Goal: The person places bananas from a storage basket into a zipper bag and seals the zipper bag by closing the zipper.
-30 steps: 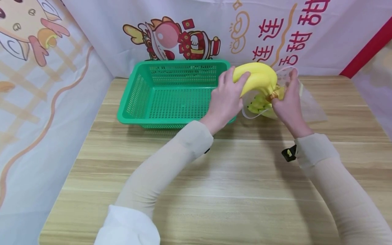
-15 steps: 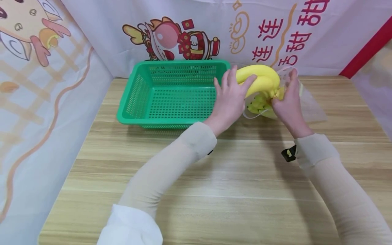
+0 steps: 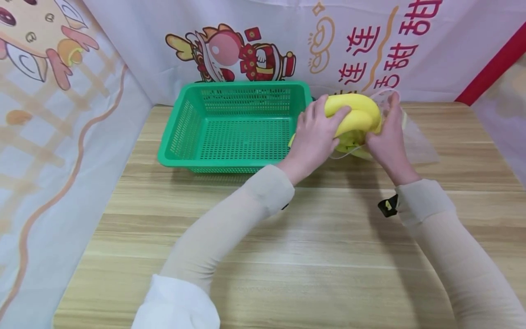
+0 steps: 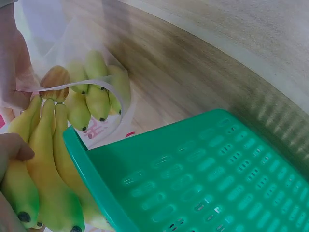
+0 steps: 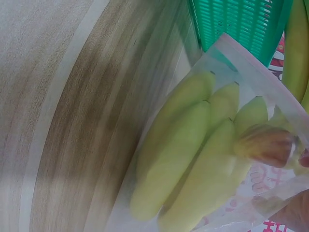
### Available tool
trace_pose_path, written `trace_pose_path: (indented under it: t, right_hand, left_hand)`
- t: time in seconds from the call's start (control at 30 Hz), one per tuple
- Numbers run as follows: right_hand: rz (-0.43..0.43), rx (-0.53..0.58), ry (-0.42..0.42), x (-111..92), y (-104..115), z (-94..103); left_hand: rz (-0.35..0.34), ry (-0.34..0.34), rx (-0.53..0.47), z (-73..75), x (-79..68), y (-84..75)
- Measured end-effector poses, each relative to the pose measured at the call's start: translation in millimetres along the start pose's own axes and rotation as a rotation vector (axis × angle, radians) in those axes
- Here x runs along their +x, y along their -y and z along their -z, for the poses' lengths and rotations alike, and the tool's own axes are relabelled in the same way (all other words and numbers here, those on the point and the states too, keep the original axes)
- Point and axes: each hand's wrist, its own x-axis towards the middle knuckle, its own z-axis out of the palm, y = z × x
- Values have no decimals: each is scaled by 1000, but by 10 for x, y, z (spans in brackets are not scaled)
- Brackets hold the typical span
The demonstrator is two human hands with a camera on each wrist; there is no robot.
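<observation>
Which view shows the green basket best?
The head view: almost the whole green basket shows, rim and slotted floor, its right end partly behind the left hand. The left wrist view shows it cropped; the right wrist view, a smaller portion.

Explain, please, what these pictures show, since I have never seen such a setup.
There is no machine: a person works with two bare hands. The wide views look down from a camera on the head; the close ones come from a camera on each wrist. On the wood-grained table are a green basket and, beside it, a see-through bag with bananas inside. The left hand grips another banana bunch, its stem at the bag's mouth. The right hand is there too, its exact hold partly hidden.
</observation>
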Motion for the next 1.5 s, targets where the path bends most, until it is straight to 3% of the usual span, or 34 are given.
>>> trace_pose_path:
  t: [0.2,0.37,0.57,0.8,1.0,1.2,1.5]
  right_hand:
    - [2,-14,-2,-3,-1,6]
    - [7,-27,-1,-2,2,-4]
    - [24,-24,1,-14,-17,-26]
    - [51,-31,-20,-13,-24,-44]
    - [57,-14,-29,-17,-33,-48]
    - [66,-40,-47,-21,-23,-53]
    - [133,-34,-111,2,-39,-22]
  left_hand:
    - [42,22,14,0,21,-17]
    - [129,29,-97,17,57,-29]
    - [206,20,-134,28,79,-35]
    - [307,48,-257,56,103,-32]
    - [299,98,-240,78,104,-49]
    - [216,67,-174,40,83,-110]
    - [251,160,-315,38,136,-54]
